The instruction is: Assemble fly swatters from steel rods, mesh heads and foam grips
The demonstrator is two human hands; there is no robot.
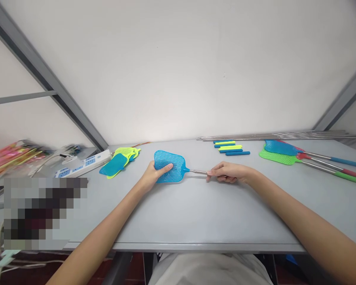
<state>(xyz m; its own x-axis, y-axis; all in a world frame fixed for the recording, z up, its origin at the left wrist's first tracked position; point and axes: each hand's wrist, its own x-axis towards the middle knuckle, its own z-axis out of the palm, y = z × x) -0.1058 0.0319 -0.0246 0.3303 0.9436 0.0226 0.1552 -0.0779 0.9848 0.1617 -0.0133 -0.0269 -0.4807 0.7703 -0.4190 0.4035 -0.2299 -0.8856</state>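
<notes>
A blue fly swatter head (178, 164) with a mesh of small holes is held above the grey table. My left hand (152, 174) is closed on its far left edge, thumb lying over the mesh. From the head's neck a thin metal rod (198, 172) runs to the right. My right hand (230, 173) pinches that rod between thumb and fingers; the rod's right end is hidden in the hand. Behind the right hand lie several blue and yellow handle grips (230, 147).
Loose blue and yellow swatter heads (115, 164) lie left, beside a white power strip (90, 163). Several long metal rods (273, 136) run along the wall. Swatters with handles (284, 156) lie right. Packaged items (14, 158) sit far left. The table's front edge (207, 247) is near my body.
</notes>
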